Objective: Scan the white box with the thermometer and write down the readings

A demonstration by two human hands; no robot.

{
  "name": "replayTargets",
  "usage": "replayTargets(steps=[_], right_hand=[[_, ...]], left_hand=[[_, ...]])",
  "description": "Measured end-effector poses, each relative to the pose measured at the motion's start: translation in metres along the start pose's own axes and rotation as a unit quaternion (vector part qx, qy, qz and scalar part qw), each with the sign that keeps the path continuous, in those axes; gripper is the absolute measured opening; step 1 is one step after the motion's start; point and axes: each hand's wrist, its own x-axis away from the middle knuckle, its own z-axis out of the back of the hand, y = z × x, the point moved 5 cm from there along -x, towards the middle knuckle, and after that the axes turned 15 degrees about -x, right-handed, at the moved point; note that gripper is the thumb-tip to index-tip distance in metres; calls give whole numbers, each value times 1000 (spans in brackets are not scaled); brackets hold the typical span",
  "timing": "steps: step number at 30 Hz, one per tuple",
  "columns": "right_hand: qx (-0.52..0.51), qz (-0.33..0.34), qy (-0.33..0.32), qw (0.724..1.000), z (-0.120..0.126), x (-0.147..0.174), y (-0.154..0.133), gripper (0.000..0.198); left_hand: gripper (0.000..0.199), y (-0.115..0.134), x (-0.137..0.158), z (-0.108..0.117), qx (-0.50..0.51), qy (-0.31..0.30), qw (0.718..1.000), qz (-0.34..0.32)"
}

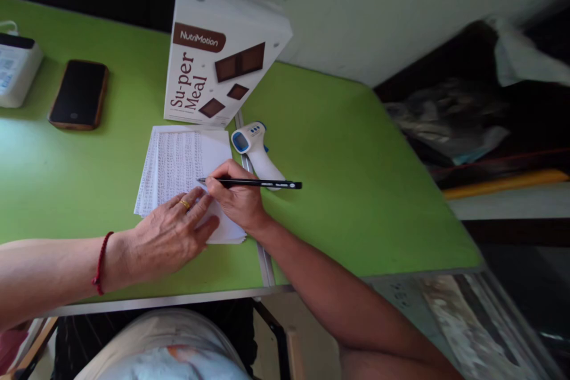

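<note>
– So, the pen first: where is it?

– Black pen (262,183) at the centre of the frame, lying nearly level across the view. Tip points left, at the right side of the written columns; contact with the paper hard to tell.

– Grip?

– Right hand (240,202) closed on it, thumb and fingers pinching close to the tip. Barrel juts out past the hand to the right.

– Underneath?

– Stack of paper sheets (218,148), centre of frame, slightly left. Edges uneven, fanned out at left. Dense columns of small handwriting on the left part of the top sheet, white on the right.

– Left hand?

– Left hand (171,234), lower centre-left, palm down, fingers laid loosely over the lower part of the sheets. Gold ring (184,203) on one finger, red cord bracelet (102,264) at the wrist.

– Next outward?

– White-and-blue thermometer (262,157), just right of the sheets, partly behind the pen and hand. White box (243,18) marked "NutriMotion", upright at upper centre.

– Farther?

– Dark phone (79,94) lying flat, upper left; white block (15,77) with a cable, cut off by the left edge. All on a green table (347,178); pale wall (347,18) at upper right
</note>
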Motion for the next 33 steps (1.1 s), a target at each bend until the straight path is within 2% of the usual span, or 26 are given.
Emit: replayTargets(steps=[4,13,26,33], right_hand=[[12,-9,19,1000,2,0,2,17],[15,1,8,1000,0,0,1,18],[11,-2,11,1000,1,0,2,17],[12,0,12,1000,2,0,1,18]], left_hand=[[24,-1,0,1,5,-2,1000,0],[24,-1,0,-2,2,-21,1000,-6],[24,-3,1,0,17,0,1000,2],[25,-4,1,0,20,-14,1000,-7]])
